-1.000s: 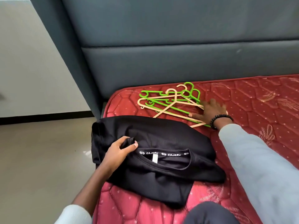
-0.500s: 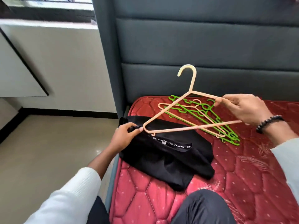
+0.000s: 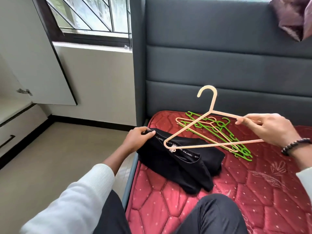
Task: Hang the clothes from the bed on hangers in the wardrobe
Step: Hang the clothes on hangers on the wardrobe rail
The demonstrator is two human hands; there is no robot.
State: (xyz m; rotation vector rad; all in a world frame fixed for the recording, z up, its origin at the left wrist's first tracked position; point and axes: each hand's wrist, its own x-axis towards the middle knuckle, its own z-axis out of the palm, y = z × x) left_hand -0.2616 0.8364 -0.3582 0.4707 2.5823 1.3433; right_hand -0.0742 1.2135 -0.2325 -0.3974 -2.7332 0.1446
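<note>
A folded black shirt (image 3: 182,164) lies on the red mattress (image 3: 253,188) near its left edge. My left hand (image 3: 139,138) pinches the shirt's collar at its left end. My right hand (image 3: 268,128) holds a peach plastic hanger (image 3: 209,114) by its right shoulder, lifted above the shirt with the hook pointing up. The hanger's left tip hovers just over the collar. More hangers (image 3: 217,130), green and peach, lie in a pile on the mattress behind the shirt.
A grey padded headboard (image 3: 219,65) rises behind the mattress. An open wardrobe door (image 3: 30,53) and a drawer (image 3: 18,129) stand at the left, with bare floor (image 3: 59,157) between them and the bed. A window sits above.
My right hand picked one peach hanger out of the pile and raised it over the shirt. My left hand kept hold of the collar. The view has tilted upward.
</note>
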